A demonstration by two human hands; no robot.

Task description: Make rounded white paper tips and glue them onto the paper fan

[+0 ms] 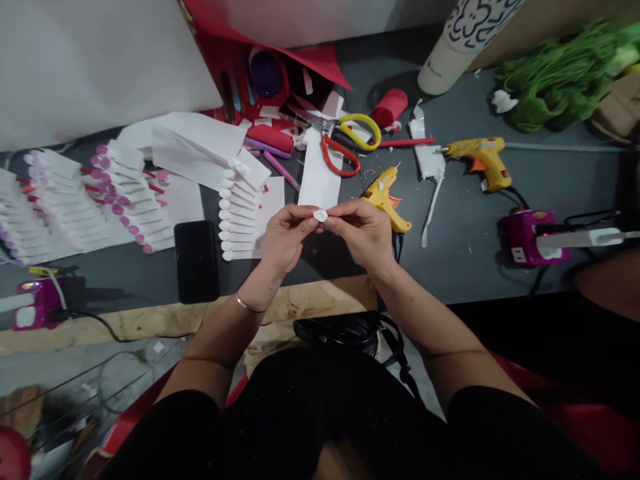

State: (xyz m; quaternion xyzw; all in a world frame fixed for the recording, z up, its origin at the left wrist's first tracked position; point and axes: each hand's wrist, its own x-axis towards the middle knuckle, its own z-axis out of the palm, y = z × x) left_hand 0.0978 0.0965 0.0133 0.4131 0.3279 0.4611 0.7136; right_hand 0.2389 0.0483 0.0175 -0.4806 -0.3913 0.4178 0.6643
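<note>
Between the fingertips of both hands is a small white paper flower (321, 215), its rolled end facing up. My left hand (286, 235) pinches it from the left, and my right hand (364, 230) pinches it from the right. Just left of the hands, a row of white buds on thin stems (231, 215) lies on white paper. A yellow glue gun (383, 190) lies just behind my right hand, partly covered by it. Scissors (345, 148) with one yellow and one red handle rest on a white paper strip (319, 180) beyond the hands.
Left on the table are a black phone (197, 261) and rows of pink flowers (111, 180). A second glue gun (483, 160), a purple power socket (531, 240), a white tumbler (450, 57) and green yarn (555, 73) stand or lie right. A person's arm (613, 283) shows at the right edge.
</note>
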